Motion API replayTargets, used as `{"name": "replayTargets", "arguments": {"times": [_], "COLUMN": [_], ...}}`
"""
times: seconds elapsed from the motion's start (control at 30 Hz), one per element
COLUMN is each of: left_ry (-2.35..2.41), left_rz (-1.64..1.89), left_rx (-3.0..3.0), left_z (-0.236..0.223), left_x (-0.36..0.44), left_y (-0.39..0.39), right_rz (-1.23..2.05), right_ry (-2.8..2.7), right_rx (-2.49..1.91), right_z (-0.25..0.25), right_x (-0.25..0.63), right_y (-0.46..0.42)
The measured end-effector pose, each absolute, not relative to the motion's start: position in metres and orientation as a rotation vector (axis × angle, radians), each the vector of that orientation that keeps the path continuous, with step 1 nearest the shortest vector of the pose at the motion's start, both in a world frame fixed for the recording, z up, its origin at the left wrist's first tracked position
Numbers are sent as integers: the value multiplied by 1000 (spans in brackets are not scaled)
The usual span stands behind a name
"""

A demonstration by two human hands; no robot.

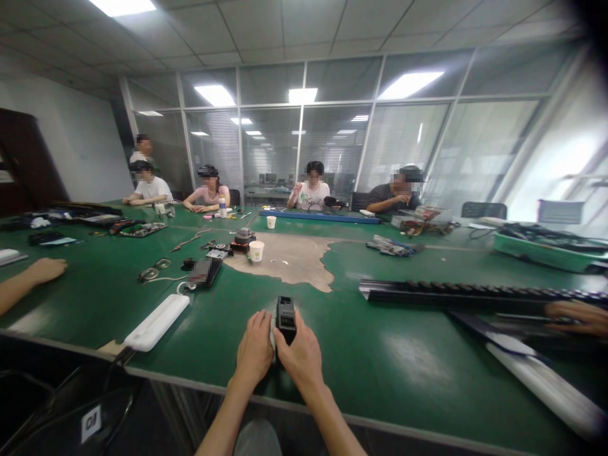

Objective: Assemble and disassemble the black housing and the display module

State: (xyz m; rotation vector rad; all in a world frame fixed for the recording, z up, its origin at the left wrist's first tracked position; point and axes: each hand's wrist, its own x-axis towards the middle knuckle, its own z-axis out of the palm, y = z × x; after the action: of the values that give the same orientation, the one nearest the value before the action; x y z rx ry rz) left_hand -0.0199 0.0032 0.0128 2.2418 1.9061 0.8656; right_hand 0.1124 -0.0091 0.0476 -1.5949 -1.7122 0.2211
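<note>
Close to the table's near edge, my right hand (301,351) is closed around a black box-shaped device (285,311) with small openings and slots in its top face. My left hand (256,345) sits right beside it with curled fingers. Between my left fingers and the black device shows a thin pale greenish piece (273,330), pressed in the left hand. Whether that piece is joined to the device I cannot tell. Both palms and most fingertips are hidden from above.
A white power strip (156,322), a blurred black item (205,272) and eyeglasses (154,270) lie left on the green table (361,380). A paper cup (256,251) stands ahead. Rightward are a black slotted rail (456,294) and a co-worker's hand (577,315). Several people sit opposite.
</note>
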Motion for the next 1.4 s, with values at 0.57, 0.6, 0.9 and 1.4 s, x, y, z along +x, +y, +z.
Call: {"name": "replayTargets", "arguments": {"times": [0.57,0.6,0.9,1.4], "left_ry": [1909,1912,1875,1941], "left_rz": [795,801,837,876], "left_rx": [2156,2145,2052,2132], "left_z": [28,29,35,14], "left_x": [-16,-16,-15,-19], "left_y": [-3,-3,-1,6], "right_rz": [132,143,149,248], "right_ry": [-1788,-1788,-1788,-1648], "right_rx": [-1521,-1502,-1350,-1317], "right_z": [32,31,21,36], "right_x": [115,115,120,119], "right_y": [-4,-4,-8,-11]}}
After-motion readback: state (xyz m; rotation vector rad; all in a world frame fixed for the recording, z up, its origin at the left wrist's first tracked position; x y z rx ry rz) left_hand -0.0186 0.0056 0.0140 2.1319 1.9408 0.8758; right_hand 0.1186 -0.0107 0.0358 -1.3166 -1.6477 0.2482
